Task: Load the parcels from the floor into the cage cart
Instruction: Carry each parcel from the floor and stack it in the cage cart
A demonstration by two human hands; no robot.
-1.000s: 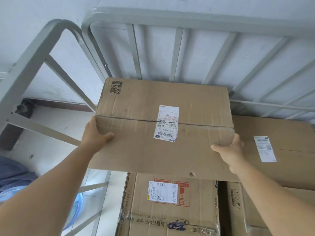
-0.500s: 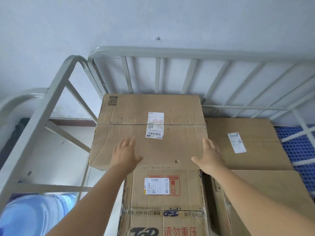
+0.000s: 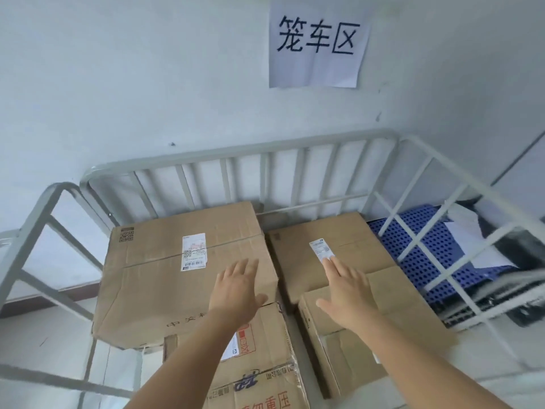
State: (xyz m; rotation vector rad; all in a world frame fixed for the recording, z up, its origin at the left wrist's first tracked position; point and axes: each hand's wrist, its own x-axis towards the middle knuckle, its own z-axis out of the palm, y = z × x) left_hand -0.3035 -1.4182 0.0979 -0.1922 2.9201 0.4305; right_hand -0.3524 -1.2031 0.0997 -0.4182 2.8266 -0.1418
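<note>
Four brown boxes are counted inside the cage cart, and two hands are seen above them. The big box is laid at the back left, on top of the printed box. The flat box is laid at the back right, and the plain box is set in front of it. One blue mat full of holes is seen at the right end of the cart. One paper sign is stuck on the wall.

The left hand is held flat and open over the near right corner of the big box, fingers spread. The right hand is also held flat, fingers straight and apart, over the flat box and the plain box. Nothing is gripped by either hand.

A second ago the big box was held by both hands at its sides. Half a second ago it was pressed by flat palms. Now it is let go and left in the cart. More of the wall is now seen too, with the sign.

"笼车区" is written on the sign in big black marks. One white label with bar codes is stuck on the big box, and a square code is printed at its back left corner. One small white label is stuck on the flat box; its words are too small to read. "重压" is printed in red on the printed box.
</note>
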